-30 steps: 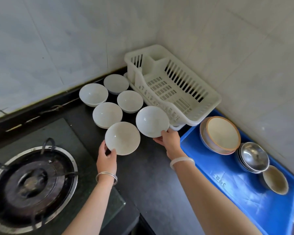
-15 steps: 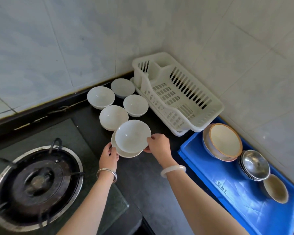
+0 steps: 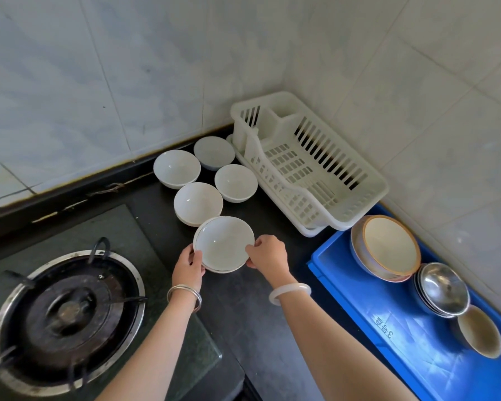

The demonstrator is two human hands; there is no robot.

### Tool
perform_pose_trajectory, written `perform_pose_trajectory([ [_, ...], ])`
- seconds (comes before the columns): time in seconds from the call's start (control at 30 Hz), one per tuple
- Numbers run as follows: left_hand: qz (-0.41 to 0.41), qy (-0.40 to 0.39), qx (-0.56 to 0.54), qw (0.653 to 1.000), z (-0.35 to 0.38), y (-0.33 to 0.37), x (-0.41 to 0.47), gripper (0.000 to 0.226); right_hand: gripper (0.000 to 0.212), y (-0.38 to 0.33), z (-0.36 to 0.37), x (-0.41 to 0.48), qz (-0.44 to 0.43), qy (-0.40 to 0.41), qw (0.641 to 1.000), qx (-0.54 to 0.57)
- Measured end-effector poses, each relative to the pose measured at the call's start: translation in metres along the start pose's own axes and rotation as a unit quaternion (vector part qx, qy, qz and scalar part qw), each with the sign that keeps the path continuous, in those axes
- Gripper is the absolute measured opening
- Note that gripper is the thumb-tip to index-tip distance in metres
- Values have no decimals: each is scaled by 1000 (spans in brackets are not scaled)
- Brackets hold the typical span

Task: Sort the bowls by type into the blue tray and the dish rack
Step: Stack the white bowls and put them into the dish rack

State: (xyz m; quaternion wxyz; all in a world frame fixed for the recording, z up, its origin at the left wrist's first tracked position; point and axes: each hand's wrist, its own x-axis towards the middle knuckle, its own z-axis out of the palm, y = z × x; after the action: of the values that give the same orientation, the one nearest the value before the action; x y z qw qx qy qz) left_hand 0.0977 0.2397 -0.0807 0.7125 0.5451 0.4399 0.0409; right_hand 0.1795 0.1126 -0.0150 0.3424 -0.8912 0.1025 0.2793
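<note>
Two white bowls sit nested one in the other on the dark counter. My left hand grips the stack's left rim and my right hand pinches its right rim. Behind the stack stand several more white bowls on the counter. The white dish rack in the corner holds nothing. The blue tray at the right carries an orange-rimmed bowl stack, steel bowls and a small beige bowl.
A gas burner on a glass hob lies at the lower left, close to my left forearm. Tiled walls enclose the corner behind the bowls and rack. Dark counter shows between the hob and the tray.
My right hand carried its white bowl leftward and set it into the bowl held by my left hand; the two now sit nested. The camera view shifted slightly.
</note>
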Motion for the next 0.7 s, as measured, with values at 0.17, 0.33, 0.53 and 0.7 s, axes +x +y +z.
perform_pose_trajectory([
  [0.17,-6,-10,5,1000,-3,3,5,38,8,11,3,14,43,-25,997,56],
  [0.33,-28,-9,-23,999,-5,11,9,33,36,15,1,15,78,-146,972,164],
  [0.53,-40,8,-12,999,-2,14,6,32,43,24,4,13,63,-182,935,297],
  [0.7,11,33,21,999,1,22,-1,30,37,27,-7,10,62,-173,916,356],
])
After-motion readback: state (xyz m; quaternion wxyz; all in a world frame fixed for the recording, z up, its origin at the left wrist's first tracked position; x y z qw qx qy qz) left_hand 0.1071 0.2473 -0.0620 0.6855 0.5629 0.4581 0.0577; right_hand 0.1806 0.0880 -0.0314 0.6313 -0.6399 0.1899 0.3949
